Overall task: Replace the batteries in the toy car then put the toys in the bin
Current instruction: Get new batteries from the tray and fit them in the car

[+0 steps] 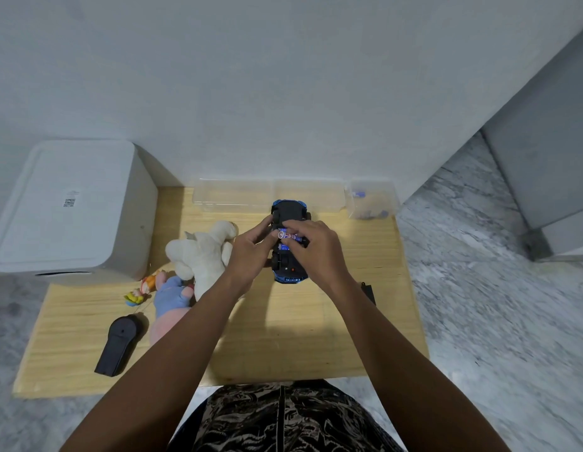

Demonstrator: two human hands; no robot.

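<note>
I see the toy car (289,243) lying upside down on the wooden table (300,337), its black underside up and the blue body at the edges, in the middle of the far half of the table. My left hand (251,252) grips the car on its left side, fingers curled around the edge. My right hand (316,252) is above the open battery compartment and pinches a battery (288,235) between the fingertips; the battery lies across the car, its metal end pointing left. Below it I can see blue batteries sitting in the compartment, but how many I cannot tell.

Just behind the car, against the wall, stands a clear plastic bin (238,197), and to its right a smaller clear container (371,200) with some small blue things inside. Left of my left hand lies a white plush toy (199,252), touching a pink and blue plush toy (169,305). Beside these is a small colourful figure (143,288). Nearer to me on the left lies a black remote control (119,344). A small black piece (368,292) lies on the table, partly hidden by my right forearm. A big white box (71,210) stands at the far left.
</note>
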